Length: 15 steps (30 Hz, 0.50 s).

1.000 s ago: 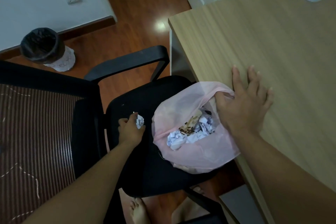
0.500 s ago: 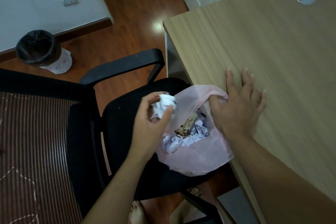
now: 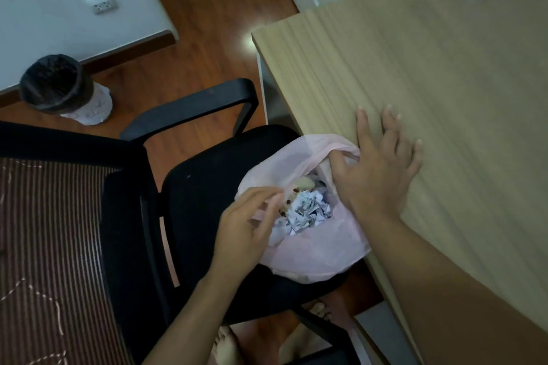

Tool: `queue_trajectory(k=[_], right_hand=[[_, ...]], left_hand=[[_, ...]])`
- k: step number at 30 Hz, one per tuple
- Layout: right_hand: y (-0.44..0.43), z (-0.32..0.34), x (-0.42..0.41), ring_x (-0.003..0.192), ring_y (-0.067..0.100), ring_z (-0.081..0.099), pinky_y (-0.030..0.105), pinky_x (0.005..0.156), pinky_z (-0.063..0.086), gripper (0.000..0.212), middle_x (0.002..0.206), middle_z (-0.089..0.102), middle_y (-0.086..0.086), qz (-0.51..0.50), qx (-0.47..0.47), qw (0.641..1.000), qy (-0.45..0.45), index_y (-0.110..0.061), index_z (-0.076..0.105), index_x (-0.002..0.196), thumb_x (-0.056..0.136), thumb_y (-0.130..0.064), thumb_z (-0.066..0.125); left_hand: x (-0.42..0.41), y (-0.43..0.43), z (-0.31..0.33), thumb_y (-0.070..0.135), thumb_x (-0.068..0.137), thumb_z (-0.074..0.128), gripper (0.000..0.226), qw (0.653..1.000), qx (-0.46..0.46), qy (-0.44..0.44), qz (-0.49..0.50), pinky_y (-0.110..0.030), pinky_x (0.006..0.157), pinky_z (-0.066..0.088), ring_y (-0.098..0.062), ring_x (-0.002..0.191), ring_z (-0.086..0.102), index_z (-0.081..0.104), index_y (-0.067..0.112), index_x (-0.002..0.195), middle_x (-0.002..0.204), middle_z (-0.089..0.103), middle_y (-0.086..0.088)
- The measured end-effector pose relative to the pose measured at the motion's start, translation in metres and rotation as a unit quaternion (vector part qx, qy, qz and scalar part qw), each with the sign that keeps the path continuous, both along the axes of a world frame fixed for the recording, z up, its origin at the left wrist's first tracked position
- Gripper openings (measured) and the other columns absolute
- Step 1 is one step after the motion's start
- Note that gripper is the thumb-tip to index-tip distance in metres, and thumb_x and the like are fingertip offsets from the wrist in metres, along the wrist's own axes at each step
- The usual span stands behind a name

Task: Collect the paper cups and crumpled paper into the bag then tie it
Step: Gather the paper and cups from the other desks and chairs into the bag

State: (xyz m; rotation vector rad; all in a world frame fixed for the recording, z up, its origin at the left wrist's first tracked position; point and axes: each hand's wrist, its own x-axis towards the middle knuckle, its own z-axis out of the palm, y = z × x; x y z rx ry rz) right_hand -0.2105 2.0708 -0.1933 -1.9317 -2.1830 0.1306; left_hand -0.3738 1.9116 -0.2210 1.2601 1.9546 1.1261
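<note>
A pink plastic bag (image 3: 311, 252) sits open on the black chair seat (image 3: 204, 184), against the desk edge. Inside it lie crumpled white paper (image 3: 305, 213) and a beige paper cup (image 3: 298, 190) with brown spots. My right hand (image 3: 376, 169) has its thumb hooked under the bag's far rim while its fingers lie flat on the wooden desk (image 3: 430, 68). My left hand (image 3: 246, 228) hovers over the bag's near rim with loosely bent, blurred fingers and nothing visible in it.
The chair's black armrest (image 3: 189, 109) rises just beyond the seat, and its striped backrest (image 3: 50, 246) fills the left. A black-lined waste bin (image 3: 56, 83) stands on the wooden floor by the wall. Bare feet (image 3: 225, 344) show under the chair.
My left hand picked a crumpled paper ball off the chair seat, carried it right to the bag and let it go inside. My right hand kept its hold on the rim.
</note>
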Motion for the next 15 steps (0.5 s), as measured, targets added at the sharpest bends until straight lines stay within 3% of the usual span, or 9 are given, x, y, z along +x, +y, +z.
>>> queue_trajectory(k=[2,3,5,7,9,11,13,15], right_hand=[[0.001,-0.001,0.001,0.169,0.028,0.017,0.065,0.134,0.012,0.081,0.183,0.020,0.006,0.003,-0.001,1.000,-0.007,-0.039,0.029,0.172,0.095,-0.059,0.044],[0.001,-0.002,0.002,0.169,0.028,0.018,0.065,0.134,0.013,0.081,0.183,0.021,0.007,0.004,0.000,1.000,-0.009,-0.039,0.029,0.172,0.095,-0.059,0.045],[0.002,-0.003,0.003,0.169,0.029,0.018,0.066,0.133,0.014,0.082,0.183,0.021,0.007,0.005,-0.001,1.000,-0.010,-0.039,0.029,0.172,0.095,-0.060,0.045],[0.003,-0.004,0.003,0.169,0.029,0.018,0.066,0.133,0.013,0.082,0.183,0.021,0.007,0.005,-0.006,1.000,-0.010,-0.039,0.029,0.172,0.095,-0.061,0.045],[0.003,-0.005,0.004,0.169,0.029,0.018,0.065,0.133,0.013,0.081,0.182,0.022,0.007,0.004,-0.007,1.000,-0.007,-0.039,0.030,0.172,0.096,-0.062,0.043],[0.003,-0.005,0.004,0.169,0.029,0.019,0.065,0.133,0.013,0.080,0.182,0.022,0.007,0.004,-0.009,1.000,-0.006,-0.040,0.030,0.172,0.096,-0.063,0.042],[0.004,-0.005,0.004,0.169,0.029,0.018,0.065,0.134,0.011,0.079,0.183,0.020,0.008,0.006,-0.013,1.000,-0.006,-0.039,0.030,0.172,0.097,-0.064,0.039],[0.004,-0.005,0.006,0.169,0.029,0.017,0.064,0.134,0.010,0.078,0.183,0.019,0.008,0.008,-0.019,1.000,-0.003,-0.040,0.030,0.172,0.098,-0.063,0.037]], left_hand=[[-0.002,-0.010,-0.008,0.026,0.105,0.069,0.019,0.993,-0.024,0.012,0.113,-0.035,0.082,0.061,-0.013,0.108,0.067,0.074,0.024,0.123,0.121,0.063,0.011],[-0.002,-0.015,-0.014,0.032,0.102,0.072,0.027,0.986,-0.065,0.010,0.156,-0.036,0.086,0.061,-0.011,0.113,0.064,0.068,0.026,0.127,0.125,0.056,0.011],[-0.004,-0.024,-0.027,0.052,0.092,0.079,0.065,0.959,-0.196,-0.023,0.202,-0.035,0.099,0.055,-0.012,0.127,0.054,0.050,0.027,0.143,0.139,0.046,0.010],[-0.004,-0.028,-0.036,0.064,0.082,0.083,0.089,0.925,-0.306,-0.109,0.199,-0.030,0.093,0.053,-0.013,0.124,0.056,0.040,0.023,0.149,0.142,0.050,0.004],[-0.004,-0.031,-0.043,0.063,0.084,0.082,0.069,0.904,-0.365,-0.139,0.175,-0.029,0.076,0.057,-0.011,0.099,0.069,0.056,0.018,0.130,0.117,0.071,0.003],[-0.005,-0.034,-0.050,0.056,0.093,0.075,0.040,0.907,-0.371,-0.101,0.171,-0.040,0.077,0.062,-0.015,0.079,0.074,0.072,0.017,0.098,0.085,0.079,0.002],[-0.007,-0.035,-0.051,0.055,0.098,0.069,0.042,0.911,-0.346,-0.117,0.191,-0.048,0.076,0.065,-0.026,0.072,0.075,0.070,0.016,0.081,0.072,0.077,-0.002],[-0.009,-0.037,-0.044,0.055,0.098,0.069,0.044,0.913,-0.323,-0.135,0.209,-0.051,0.071,0.065,-0.032,0.074,0.074,0.065,0.016,0.077,0.070,0.073,-0.006]])
